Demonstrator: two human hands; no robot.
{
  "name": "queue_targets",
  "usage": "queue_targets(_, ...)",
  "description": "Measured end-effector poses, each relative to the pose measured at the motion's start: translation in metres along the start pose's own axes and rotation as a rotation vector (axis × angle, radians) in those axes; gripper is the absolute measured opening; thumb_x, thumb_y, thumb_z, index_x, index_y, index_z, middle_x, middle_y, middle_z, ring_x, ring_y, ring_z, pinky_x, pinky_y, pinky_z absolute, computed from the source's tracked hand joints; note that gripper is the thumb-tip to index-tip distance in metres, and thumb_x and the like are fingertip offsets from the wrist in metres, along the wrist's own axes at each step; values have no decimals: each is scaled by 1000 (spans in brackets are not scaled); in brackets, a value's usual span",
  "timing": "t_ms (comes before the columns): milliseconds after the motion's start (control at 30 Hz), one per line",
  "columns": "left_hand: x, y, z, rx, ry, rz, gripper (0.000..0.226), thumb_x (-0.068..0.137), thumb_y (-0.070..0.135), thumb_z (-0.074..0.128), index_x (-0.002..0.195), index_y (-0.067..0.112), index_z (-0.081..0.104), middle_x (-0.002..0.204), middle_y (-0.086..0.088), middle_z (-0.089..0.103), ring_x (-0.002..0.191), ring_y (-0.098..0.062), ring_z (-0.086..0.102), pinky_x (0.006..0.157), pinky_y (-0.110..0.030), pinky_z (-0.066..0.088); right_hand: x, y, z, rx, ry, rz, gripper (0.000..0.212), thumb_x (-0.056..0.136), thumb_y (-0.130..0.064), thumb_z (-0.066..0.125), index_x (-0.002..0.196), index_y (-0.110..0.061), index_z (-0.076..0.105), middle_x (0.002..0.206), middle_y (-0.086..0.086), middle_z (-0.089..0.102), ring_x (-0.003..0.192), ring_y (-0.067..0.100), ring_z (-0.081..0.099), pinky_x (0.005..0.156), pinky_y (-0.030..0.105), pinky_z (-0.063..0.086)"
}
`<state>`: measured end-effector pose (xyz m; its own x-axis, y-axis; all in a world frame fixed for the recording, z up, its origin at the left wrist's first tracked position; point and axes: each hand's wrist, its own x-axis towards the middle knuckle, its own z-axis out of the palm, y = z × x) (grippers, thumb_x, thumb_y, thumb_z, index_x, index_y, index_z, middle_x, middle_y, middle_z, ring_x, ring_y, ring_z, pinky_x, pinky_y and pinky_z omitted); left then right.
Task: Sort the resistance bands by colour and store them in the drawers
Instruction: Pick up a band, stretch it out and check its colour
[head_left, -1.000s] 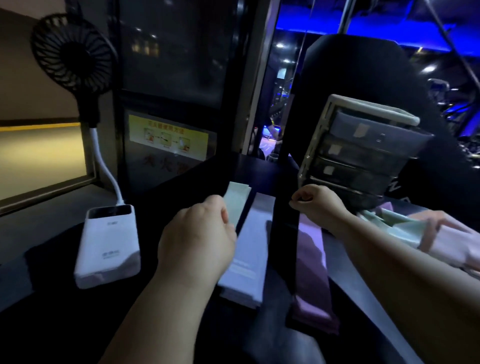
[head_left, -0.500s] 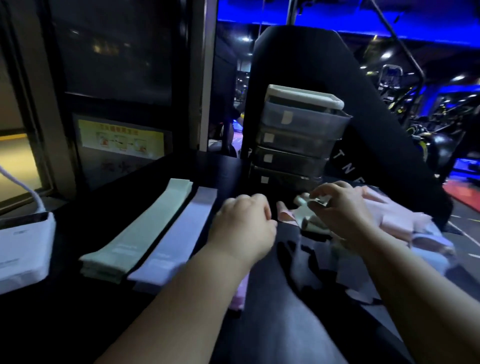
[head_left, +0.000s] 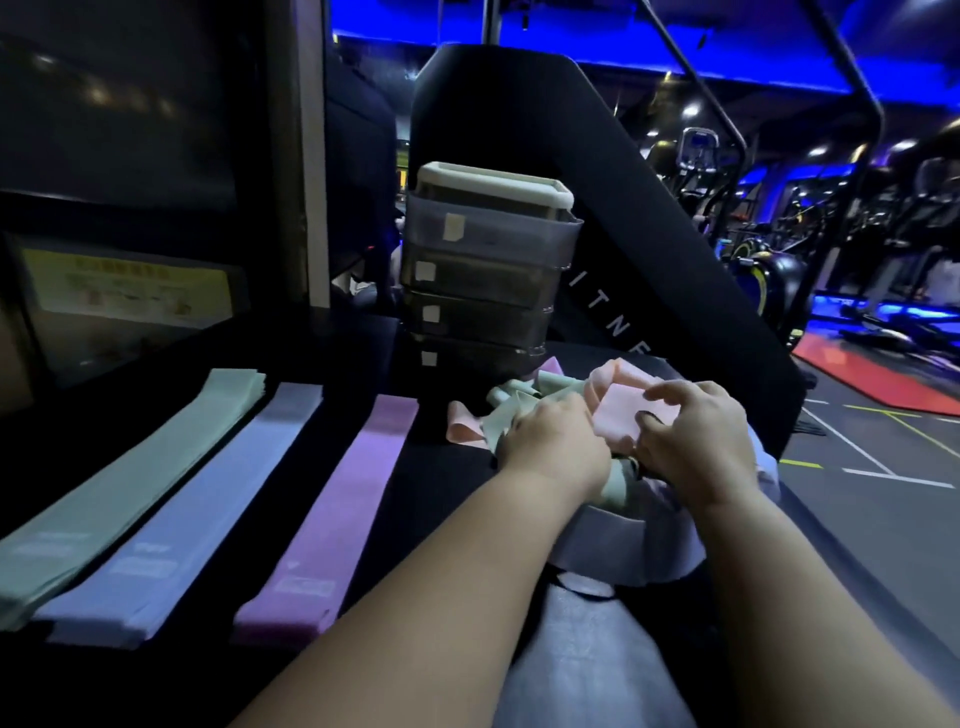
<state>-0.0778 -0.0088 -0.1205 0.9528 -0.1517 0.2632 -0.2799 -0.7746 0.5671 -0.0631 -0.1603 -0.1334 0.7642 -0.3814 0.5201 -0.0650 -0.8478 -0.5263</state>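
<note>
Green stack (head_left: 130, 483) farthest left of the drawers (head_left: 488, 280), blue stack (head_left: 208, 509) next, purple band (head_left: 343, 509) nearest: flat, parallel, untouched. Purple no longer under the fingers as a second ago; released, third colour row begun.

At the foot of the drawers, just in front, a tangled pile (head_left: 514, 415) of green and pink bands, now reached by both hands after a shift away from the rows. Left hand (head_left: 556, 441) curled down onto that pile, fingers hidden behind the knuckles; grip impossible to tell. Pink band (head_left: 631, 410) raised off the pile, front-right of the drawers. Right hand (head_left: 696, 441) pinching it, thumb at the near edge, fingers arched over the top.

Means, most likely: one colour laid down, next pick under way, pink probably opening a fourth row. Drawers seemingly shut, nothing stored yet; sorting well short of done.

Writing: yellow notice (head_left: 124, 286) far left of the drawers, behind the rows, too blurred to read. Pale print near the close ends of the three laid rows, too small to read. White tab (head_left: 453, 227) on each drawer front, blank as far as visible. Letters (head_left: 608, 317) "ITNE" on the black panel (head_left: 675, 270) just right of the drawers, part of a longer word.
</note>
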Motion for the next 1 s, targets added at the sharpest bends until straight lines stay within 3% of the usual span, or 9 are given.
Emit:
queue_targets(233,6,-19,24,-191,-38,-16,21,91,29,56,110,23,58,117,-2,61,114,-27,53,98,-39,46,10,7,4,-214,-172,98,43,75,-55,68,102,-22,63,112,4,52,113,29,48,92,47,46)
queue_targets(367,5,-25,26,-307,-19,-19,18,88,25,61,105,21,60,111,0,62,111,-24,55,99,-37,45,8,4,6,-259,-136,79,26,79,-46,67,98,-28,68,114,1,56,114,28,47,89,41,41)
queue_targets(533,5,-29,26,-411,-14,-51,26,88,25,64,113,19,61,112,2,63,108,-18,57,95,-28,45,5,4,8,-233,-47,4,18,86,-37,61,99,-32,73,112,3,61,110,31,48,91,41,42)
queue_targets(633,4,-30,26,-478,-28,-73,28,88,25,65,115,18,61,109,2,63,105,-18,60,94,-28,48,5,2,9,-194,0,17,33,84,-43,64,113,-29,67,117,4,58,116,30,46,95,42,40)
queue_targets(733,3,-31,26,-465,-36,-78,30,89,26,64,118,18,60,111,2,62,106,-18,59,93,-26,46,2,-1,11,-259,-102,43,54,80,-61,61,125,-31,56,126,3,50,122,29,40,97,43,35)
queue_targets(800,2,-31,25,-458,-44,-89,31,90,28,64,119,18,59,112,3,62,108,-17,58,94,-25,45,0,-4,12,-322,-167,23,49,75,-68,61,110,-34,62,122,0,50,119,27,39,94,42,34)
queue_targets(867,2,-31,26,-458,-46,-103,31,90,29,63,119,19,60,112,5,62,109,-18,59,95,-27,46,-1,-7,10,-337,-163,-6,30,78,-61,64,95,-37,68,119,-5,51,118,25,39,93,40,34)
queue_targets(933,3,-31,26,-454,-47,-110,30,90,31,63,118,21,61,111,6,63,109,-18,59,95,-28,47,0,-8,10,-354,-129,-38,19,83,-52,63,93,-38,71,121,-7,53,121,24,38,94,38,33)
queue_targets(1000,4,-31,26,-450,-51,-116,33,89,31,63,121,21,60,116,5,63,111,-18,58,98,-29,46,0,-8,12,-344,-113,-35,27,81,-59,63,94,-37,70,118,-7,54,120,24,39,96,39,32)
